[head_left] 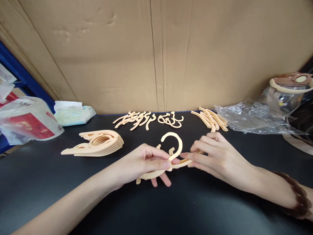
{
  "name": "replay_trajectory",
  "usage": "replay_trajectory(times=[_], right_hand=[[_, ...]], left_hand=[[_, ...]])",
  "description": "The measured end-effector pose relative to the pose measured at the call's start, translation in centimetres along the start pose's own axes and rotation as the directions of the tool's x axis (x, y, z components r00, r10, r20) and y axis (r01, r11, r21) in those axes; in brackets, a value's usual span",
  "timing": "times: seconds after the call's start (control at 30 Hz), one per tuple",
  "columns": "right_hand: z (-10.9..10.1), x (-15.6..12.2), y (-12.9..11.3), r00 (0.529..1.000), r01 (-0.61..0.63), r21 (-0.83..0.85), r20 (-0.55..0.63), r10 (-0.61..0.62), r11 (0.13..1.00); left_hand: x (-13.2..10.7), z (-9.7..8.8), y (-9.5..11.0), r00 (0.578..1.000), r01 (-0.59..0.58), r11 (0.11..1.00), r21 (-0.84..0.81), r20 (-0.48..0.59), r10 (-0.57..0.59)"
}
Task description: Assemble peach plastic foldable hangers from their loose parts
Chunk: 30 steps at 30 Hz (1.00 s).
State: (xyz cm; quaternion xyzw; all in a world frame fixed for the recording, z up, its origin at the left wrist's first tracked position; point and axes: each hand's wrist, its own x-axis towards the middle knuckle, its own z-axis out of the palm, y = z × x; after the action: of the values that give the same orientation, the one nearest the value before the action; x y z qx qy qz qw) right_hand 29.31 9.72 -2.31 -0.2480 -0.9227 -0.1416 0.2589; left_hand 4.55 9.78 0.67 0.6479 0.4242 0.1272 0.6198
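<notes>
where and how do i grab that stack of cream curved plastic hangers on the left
Probably the rounded right end, coming from the right. The stack of cream curved plastic hangers has layered edges lined up there, so one grip could likely span the pile; the left end forks into separate arms that may shift.

The thumb and fingers of the left hand cover part of the cream hanger, including much of its joint. The right hand hides the outer end of the curved arm piece. Beyond both hands, the small loose parts overlap, too tangled to count. Left of the left hand, the top of the hanger stack covers most of those below; farther left, the wrapped roll has unreadable print. Past the right hand, the picture's edge cuts off the clear container.
</notes>
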Motion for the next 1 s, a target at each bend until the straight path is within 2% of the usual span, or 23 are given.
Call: replay_trajectory(times=[0.3, 0.47, 0.77, 1.0], right_hand=[[-0.3, 0.0, 0.0, 0.994, 0.049, -0.076, -0.089, -0.056, 0.996], [-0.3, -0.1, -0.2, 0.993, 0.074, -0.117, -0.079, -0.083, 0.99], [-0.5, 0.0, -0.2, 0.992, 0.095, -0.168, -0.061, -0.106, 0.981], [-0.5, 0.2, -0.3, 0.993, 0.1, -0.203, -0.041, -0.11, 0.974]], left_hand=[[0.2, 0.0, -0.2, 0.992, -0.087, 0.996, -0.02, 0.091, 0.088], [0.4, 0.1, -0.4, 0.983, -0.113, 0.993, -0.016, 0.143, 0.114], [0.2, 0.6, 0.0, 0.991, -0.133, 0.988, 0.072, 0.039, 0.131], [0.3, 0.9, 0.2, 0.984, -0.13, 0.974, 0.187, -0.095, 0.149]])
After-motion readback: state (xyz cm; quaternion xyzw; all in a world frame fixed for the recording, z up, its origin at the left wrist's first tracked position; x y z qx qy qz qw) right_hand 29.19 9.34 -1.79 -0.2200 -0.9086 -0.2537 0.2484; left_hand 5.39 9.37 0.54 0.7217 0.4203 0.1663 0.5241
